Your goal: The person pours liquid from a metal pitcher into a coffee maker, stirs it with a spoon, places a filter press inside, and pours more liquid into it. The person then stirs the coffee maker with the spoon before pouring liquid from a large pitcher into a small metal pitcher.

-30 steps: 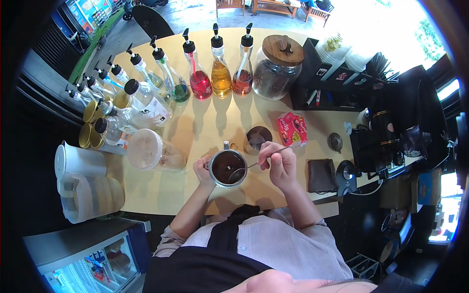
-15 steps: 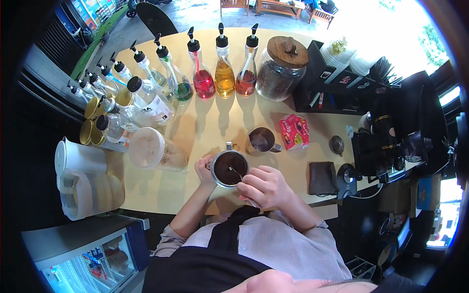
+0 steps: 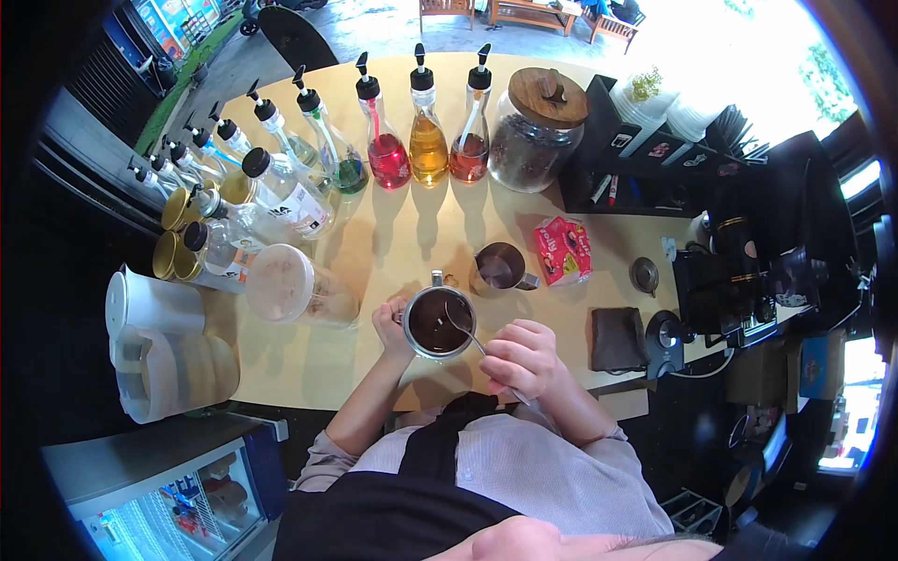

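My left hand (image 3: pixel 392 327) is closed around the left side of a metal-rimmed cup (image 3: pixel 412 347) at the near middle of the table. Dark brown liquid (image 3: pixel 432 323) fills part of the cup, with a few small light spots on its surface. In my right hand (image 3: pixel 522 360), just right of the cup, is a thin metal spoon (image 3: pixel 478 343), its bowl end dipping over the rim into the liquid. Behind the cup and to its right stands a metal pitcher (image 3: pixel 500 266), apart from both hands.
Pump bottles of coloured syrup (image 3: pixel 389 161) line the back, with a wooden-lidded jar (image 3: pixel 538 131) beside them. A lidded plastic tub (image 3: pixel 281 283) stands left. At right are a pink packet (image 3: pixel 564 251), a dark folded cloth (image 3: pixel 617 340) and a black machine (image 3: pixel 720 290).
My right hand has shifted right and slightly down, away from the cup, so more of the spoon shows. The spoon's dipped end now lies at the cup's right side. My left hand stays put.
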Motion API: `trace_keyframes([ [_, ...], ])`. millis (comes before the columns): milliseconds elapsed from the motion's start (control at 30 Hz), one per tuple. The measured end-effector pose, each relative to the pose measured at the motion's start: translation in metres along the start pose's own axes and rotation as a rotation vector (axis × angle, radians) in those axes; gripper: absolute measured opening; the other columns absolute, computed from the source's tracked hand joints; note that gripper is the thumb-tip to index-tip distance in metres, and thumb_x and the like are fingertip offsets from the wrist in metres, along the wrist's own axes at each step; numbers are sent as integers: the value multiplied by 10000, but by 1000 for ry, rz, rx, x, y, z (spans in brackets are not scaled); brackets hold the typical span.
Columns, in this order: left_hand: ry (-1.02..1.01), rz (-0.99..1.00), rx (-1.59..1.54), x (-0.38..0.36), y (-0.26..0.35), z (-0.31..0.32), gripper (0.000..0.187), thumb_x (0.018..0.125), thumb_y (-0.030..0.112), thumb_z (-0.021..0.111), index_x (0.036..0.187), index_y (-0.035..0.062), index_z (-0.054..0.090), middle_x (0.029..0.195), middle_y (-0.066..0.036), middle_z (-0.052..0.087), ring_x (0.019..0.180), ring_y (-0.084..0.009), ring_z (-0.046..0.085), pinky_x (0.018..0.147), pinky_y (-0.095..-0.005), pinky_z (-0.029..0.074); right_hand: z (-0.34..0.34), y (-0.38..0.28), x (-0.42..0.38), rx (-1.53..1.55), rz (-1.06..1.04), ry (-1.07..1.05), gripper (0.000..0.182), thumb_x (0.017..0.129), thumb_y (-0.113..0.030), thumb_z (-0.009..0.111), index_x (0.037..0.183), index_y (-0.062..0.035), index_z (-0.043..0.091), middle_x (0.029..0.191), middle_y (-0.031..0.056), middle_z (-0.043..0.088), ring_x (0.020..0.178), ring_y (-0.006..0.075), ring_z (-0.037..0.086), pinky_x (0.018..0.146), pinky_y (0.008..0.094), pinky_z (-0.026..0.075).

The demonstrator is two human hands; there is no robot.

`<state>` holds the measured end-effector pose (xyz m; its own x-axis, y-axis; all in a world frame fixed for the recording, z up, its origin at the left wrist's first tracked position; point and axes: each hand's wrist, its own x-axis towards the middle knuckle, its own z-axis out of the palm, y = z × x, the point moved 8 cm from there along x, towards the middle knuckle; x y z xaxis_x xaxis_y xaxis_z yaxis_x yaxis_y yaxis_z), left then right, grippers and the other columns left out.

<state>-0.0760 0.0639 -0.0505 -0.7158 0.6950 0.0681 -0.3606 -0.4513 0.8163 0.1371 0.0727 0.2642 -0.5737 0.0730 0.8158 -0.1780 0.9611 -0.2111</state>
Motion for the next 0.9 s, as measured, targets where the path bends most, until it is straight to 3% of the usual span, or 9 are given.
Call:
trace_keyframes([
  [33, 0, 0, -1, 1, 1, -8, 470, 927, 320, 304, 524, 94, 217, 488, 21, 233, 472, -89, 217, 450, -284, 168, 1, 0, 0, 0, 0, -1, 234, 833, -316, 626, 828, -90, 566, 730, 22, 548, 578, 158, 544, 481, 280, 414],
  [100, -225, -176, 146, 1, -14, -16, 670, 865, 509, 218, 950, -39, 595, 912, -164, 642, 858, -252, 604, 826, -375, 485, 9, 10, 0, 3, 110, -44, 217, 810, -294, 651, 843, -92, 579, 727, 26, 556, 588, 175, 559, 499, 289, 433],
  [233, -175, -179, 94, -1, -14, -9, 657, 875, 491, 212, 903, -32, 608, 865, -152, 646, 820, -234, 604, 809, -370, 485, 9, 15, 0, 27, 177, -68, 234, 745, -260, 713, 851, -83, 602, 720, 21, 574, 597, 170, 582, 513, 288, 450],
  [300, -45, 89, 224, -2, 38, 28, 505, 917, 368, 299, 507, 77, 248, 480, 20, 249, 463, -87, 224, 447, -283, 162, 7, 15, 1, 43, 166, -48, 245, 759, -281, 702, 846, -68, 616, 699, 32, 585, 560, 167, 570, 481, 282, 427],
  [433, -44, 123, 285, -3, 53, 39, 515, 919, 377, 282, 506, 69, 261, 478, 16, 260, 458, -88, 224, 445, -285, 162, -2, 17, 6, 123, 158, 2, 276, 765, -294, 696, 852, -38, 641, 678, 62, 614, 518, 170, 566, 443, 271, 409],
  [533, -26, 82, 235, -4, 50, 34, 518, 918, 379, 276, 506, 66, 274, 479, 19, 266, 458, -84, 225, 446, -283, 163, -6, 21, 7, 199, 190, 47, 284, 776, -293, 686, 849, -22, 640, 674, 81, 617, 524, 189, 580, 447, 275, 428],
  [600, -125, -90, 247, -3, 20, 11, 635, 898, 423, 216, 877, -66, 621, 822, -140, 653, 784, -201, 604, 773, -358, 490, -8, 24, 7, 233, 210, 70, 288, 785, -295, 679, 848, -17, 639, 671, 86, 616, 528, 196, 585, 453, 279, 439],
  [833, -202, -111, 226, 0, 3, 2, 636, 894, 435, 227, 886, -67, 617, 808, -136, 645, 779, -202, 598, 774, -353, 488, -16, 28, 5, 288, 240, 136, 300, 831, -311, 642, 846, -11, 631, 666, 92, 619, 522, 202, 592, 463, 277, 463],
  [900, 3, 9, 147, -1, 17, 9, 522, 918, 395, 278, 510, 70, 285, 495, 31, 258, 470, -77, 229, 453, -284, 153, -15, 30, 3, 285, 257, 131, 294, 831, -306, 644, 847, -13, 629, 666, 91, 618, 526, 201, 594, 464, 277, 463],
])
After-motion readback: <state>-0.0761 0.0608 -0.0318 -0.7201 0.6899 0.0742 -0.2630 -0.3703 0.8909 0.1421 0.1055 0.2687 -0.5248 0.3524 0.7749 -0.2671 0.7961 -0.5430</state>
